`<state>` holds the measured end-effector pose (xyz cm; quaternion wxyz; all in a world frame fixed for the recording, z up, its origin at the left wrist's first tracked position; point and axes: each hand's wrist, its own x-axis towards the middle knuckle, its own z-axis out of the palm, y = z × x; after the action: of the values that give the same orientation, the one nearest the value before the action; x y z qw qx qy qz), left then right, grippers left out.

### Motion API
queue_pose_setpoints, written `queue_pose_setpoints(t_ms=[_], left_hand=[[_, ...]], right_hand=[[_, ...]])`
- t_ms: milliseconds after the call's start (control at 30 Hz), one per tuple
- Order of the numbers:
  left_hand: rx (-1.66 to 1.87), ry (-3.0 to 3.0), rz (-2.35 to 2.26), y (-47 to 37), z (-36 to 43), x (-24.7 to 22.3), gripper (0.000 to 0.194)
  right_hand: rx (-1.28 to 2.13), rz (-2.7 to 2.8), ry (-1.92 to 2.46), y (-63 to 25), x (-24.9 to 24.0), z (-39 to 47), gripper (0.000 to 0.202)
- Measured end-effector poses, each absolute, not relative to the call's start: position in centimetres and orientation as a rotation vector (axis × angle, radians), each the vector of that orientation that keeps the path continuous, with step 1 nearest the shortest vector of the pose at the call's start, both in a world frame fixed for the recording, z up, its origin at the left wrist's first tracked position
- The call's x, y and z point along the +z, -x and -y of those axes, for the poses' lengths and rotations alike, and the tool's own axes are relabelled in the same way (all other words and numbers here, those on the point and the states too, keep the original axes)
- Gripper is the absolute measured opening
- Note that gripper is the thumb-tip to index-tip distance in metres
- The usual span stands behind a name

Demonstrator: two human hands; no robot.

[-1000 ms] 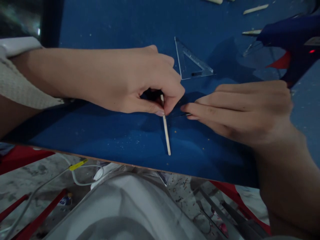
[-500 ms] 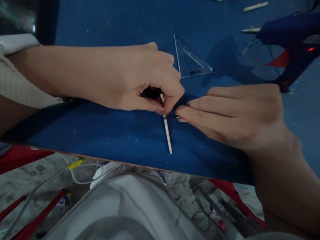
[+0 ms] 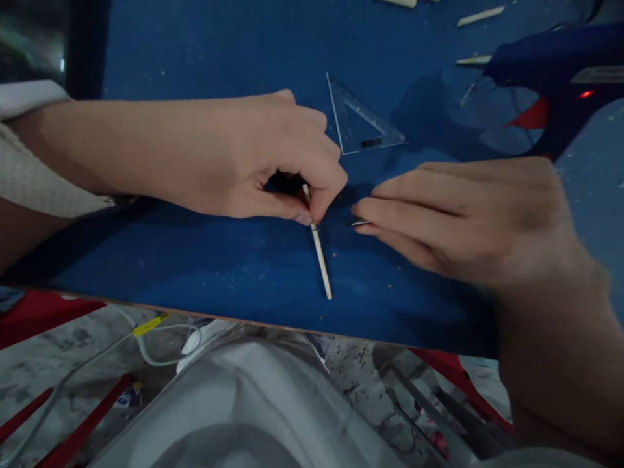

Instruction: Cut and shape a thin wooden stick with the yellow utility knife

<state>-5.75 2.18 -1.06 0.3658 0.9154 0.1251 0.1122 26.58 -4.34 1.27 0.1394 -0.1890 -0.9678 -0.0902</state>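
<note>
A slim pale wooden stick [image 3: 322, 263] lies slanted on the blue tabletop, one end toward the table's front edge. My left hand [image 3: 292, 159] is closed on its upper part, thumb and forefinger pinching it, and a dark mark crosses the stick just below the fingertips. To the right of the stick, my right hand [image 3: 453, 214] is closed around a thin metal blade [image 3: 361, 223]. Only a short shiny piece of that blade shows; the fingers hide the rest. A gap separates the blade from the stick.
Beyond my hands lies a clear triangular set square [image 3: 341, 123]. A blue glue gun [image 3: 546, 65] with a red trigger and lit red light stands at the right. Several pale sticks [image 3: 480, 16] lie at the back. The table's front edge [image 3: 253, 322] runs close to my lap.
My right hand has drawn back to the right, taking the blade away from the stick it was touching. My left hand keeps its pinch. The whole view has shifted slightly.
</note>
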Motion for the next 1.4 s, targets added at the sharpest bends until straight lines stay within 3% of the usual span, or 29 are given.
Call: queue_pose_setpoints(t_ms=[133, 267, 433, 733, 1000, 1067, 1200, 1400], left_hand=[[0.251, -2.343, -0.358, 5.8, -2.1, -1.0, 0.063], [0.261, -2.343, -0.361, 5.7, -2.2, -1.0, 0.059], [0.243, -2.313, -0.353, 5.7, -2.1, -0.7, 0.061], [0.187, -2.26, -0.401, 5.6, -2.3, -0.5, 0.039], [0.144, -2.282, -0.482, 5.9, -2.3, -1.6, 0.043], [0.169, -2.306, -0.447, 5.9, -2.5, -2.0, 0.042], [0.186, -2.298, -0.389, 5.9, -2.7, -1.6, 0.037], [0.166, -2.289, -0.39, 5.8, -2.4, -0.6, 0.029]], right_hand=[[-0.207, 2.814, 0.552, -26.2, 1.4, 4.4, 0.035], [-0.148, 2.773, 0.517, -26.3, 1.6, 4.5, 0.016], [0.059, 2.803, 0.588, -28.8, 2.3, 4.0, 0.021], [0.632, 2.635, 0.633, -29.5, 3.0, 2.7, 0.05], [1.082, 2.424, 0.671, -28.2, 1.8, 3.4, 0.037], [1.03, 2.365, 0.717, -28.0, 1.3, 3.5, 0.025], [0.868, 2.366, 0.729, -27.6, 0.7, 3.6, 0.045], [0.76, 2.613, 0.669, -28.4, 1.8, 3.2, 0.027]])
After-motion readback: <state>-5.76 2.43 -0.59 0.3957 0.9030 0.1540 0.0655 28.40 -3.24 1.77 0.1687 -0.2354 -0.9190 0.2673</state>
